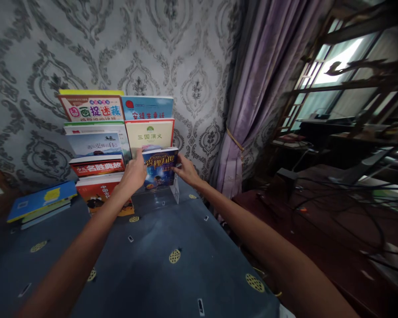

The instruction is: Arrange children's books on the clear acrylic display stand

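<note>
My left hand (135, 172) and my right hand (186, 170) grip a dark blue book (161, 170) with gold lettering from its two sides. The book stands nearly upright at the front of the right column of a tiered book stand, whose pale side panel (175, 191) shows below my right hand. Behind it rise a cream book with a red edge (149, 134) and a light blue book (147, 106). In the left column stand a picture book (91, 109), a pale blue book (94, 145), a red book (97, 168) and an orange-red book (99, 194), partly hidden by my left arm.
A small pile of books (43, 201) lies left of the stand on the dark blue tablecloth (146, 260). Patterned wallpaper is behind, with a tied purple curtain (232, 145) to the right. Beyond the table edge, a dark red surface (272, 225) carries tangled black cables.
</note>
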`<state>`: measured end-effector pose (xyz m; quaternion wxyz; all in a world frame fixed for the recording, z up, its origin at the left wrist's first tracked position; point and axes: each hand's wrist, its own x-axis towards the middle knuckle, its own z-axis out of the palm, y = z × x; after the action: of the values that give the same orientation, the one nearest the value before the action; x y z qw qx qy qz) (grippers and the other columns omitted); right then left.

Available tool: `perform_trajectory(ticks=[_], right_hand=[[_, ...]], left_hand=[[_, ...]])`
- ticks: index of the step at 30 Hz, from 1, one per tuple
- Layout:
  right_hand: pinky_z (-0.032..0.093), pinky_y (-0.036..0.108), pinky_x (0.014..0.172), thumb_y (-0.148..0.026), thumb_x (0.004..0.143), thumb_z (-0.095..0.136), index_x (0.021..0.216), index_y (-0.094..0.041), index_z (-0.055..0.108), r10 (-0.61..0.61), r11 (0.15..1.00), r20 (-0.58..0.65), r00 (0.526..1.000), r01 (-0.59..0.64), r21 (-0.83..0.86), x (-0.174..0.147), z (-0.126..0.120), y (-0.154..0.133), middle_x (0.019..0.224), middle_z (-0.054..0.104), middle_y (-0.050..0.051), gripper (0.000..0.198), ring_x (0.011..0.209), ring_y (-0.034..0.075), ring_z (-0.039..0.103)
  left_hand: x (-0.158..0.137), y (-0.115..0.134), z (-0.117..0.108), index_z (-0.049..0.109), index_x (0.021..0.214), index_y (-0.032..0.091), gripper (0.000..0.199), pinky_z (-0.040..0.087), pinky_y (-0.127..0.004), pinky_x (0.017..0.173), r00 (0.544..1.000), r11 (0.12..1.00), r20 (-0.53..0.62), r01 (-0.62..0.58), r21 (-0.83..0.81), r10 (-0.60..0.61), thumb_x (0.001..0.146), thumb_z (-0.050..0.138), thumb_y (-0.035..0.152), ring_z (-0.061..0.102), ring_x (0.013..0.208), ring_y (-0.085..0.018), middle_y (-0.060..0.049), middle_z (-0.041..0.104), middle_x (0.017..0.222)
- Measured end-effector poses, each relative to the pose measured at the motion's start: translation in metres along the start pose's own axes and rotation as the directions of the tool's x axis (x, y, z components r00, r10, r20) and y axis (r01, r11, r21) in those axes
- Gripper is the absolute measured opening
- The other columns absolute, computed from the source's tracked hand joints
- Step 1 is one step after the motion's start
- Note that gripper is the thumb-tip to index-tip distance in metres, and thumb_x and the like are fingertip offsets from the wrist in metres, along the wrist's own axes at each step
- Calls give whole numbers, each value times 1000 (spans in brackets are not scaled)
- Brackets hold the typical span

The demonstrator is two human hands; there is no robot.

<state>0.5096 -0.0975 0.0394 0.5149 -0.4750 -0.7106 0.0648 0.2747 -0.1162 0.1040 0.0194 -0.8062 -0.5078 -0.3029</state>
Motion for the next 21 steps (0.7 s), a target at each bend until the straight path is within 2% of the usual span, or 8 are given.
perform_trajectory(ticks=[7,13,16,21], right_hand=[[56,43,81,-30,81,66,128,-20,52,-23,999,-17,1000,24,28,-8,-3,-11,118,67,13,51,104,30,63],[54,41,78,-32,81,65,129,-19,49,27,998,-29,999,-25,66,-9,-2,-13,116,66,13,52,103,29,63],[53,39,76,-30,82,62,120,-20,54,39,998,-73,997,-35,59,-9,1,-14,110,69,11,40,97,27,65],[53,40,78,-31,82,62,105,-21,57,52,998,-132,990,-48,35,-8,9,-18,97,69,8,25,90,26,65]], left_hand=[[-7,-5,-9,27,147,10,66,52,-41,85,999,997,15,-40,-70,42,88,57,12,72,96,-34,-18,72,98],[-13,-7,-11,28,146,12,63,53,-40,85,998,992,-14,-68,-109,66,90,56,13,71,97,-30,-16,73,100],[-13,-1,-15,30,147,11,59,53,-41,83,997,997,-2,-78,-17,78,91,51,9,72,94,-31,-17,72,98],[-8,13,-28,43,139,11,48,54,-43,82,994,956,26,-109,274,106,92,40,4,71,99,-34,-21,69,111]])
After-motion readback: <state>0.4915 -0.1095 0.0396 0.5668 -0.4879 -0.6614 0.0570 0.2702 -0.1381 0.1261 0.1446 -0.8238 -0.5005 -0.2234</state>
